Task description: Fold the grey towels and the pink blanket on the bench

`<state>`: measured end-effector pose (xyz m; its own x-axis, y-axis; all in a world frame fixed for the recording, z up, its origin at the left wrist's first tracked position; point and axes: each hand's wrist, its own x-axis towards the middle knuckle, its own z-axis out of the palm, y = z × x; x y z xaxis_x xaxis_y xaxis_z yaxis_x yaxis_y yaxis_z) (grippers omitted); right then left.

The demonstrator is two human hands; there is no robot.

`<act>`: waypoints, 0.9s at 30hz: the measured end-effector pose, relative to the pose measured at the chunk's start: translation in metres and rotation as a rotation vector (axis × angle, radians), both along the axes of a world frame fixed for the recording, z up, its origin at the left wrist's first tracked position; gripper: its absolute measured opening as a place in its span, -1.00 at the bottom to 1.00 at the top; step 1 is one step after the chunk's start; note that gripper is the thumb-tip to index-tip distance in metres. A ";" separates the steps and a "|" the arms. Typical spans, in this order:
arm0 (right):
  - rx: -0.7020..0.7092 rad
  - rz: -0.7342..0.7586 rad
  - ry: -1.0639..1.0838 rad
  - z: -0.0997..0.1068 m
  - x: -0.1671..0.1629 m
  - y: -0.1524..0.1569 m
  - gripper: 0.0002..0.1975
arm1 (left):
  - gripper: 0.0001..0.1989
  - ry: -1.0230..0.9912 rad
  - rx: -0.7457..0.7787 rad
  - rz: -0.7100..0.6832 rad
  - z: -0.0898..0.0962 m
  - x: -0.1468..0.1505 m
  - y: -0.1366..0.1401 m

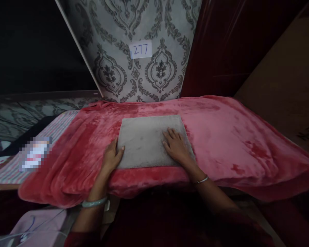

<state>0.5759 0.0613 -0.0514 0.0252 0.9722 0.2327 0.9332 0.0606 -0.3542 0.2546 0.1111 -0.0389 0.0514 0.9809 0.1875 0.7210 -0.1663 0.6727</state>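
Note:
A grey, plush-looking rectangular cloth (144,144) lies flat on a red and pink fleece blanket (226,137). At the cloth's left edge rests my left hand (112,156), its thumb on the grey surface and its other fingers along the side. My right hand (176,145) lies flat on the right part of the cloth with its fingers spread. Neither hand grips anything that I can see. A pale bangle circles my left wrist, and a thin one my right.
A striped cloth (59,128) with a blurred-out item (36,154) on it lies at the left. Behind stand a patterned wall with a paper marked 277 (140,49), a dark screen (36,44) and a dark red panel (221,44). A pink surface (41,223) shows at bottom left.

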 end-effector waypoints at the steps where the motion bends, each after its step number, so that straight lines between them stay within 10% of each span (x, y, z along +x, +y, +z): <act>1: 0.029 -0.025 0.031 -0.001 0.005 0.001 -0.41 | -0.34 -0.082 -0.040 0.025 0.002 -0.001 0.002; 13: 0.089 -0.253 0.711 -0.018 0.081 0.010 -0.31 | -0.33 -0.859 -0.344 0.189 0.008 -0.001 0.047; 27: 0.022 -0.133 1.082 -0.015 0.087 0.039 -0.17 | -0.22 -0.817 -0.427 -0.019 0.024 0.015 0.078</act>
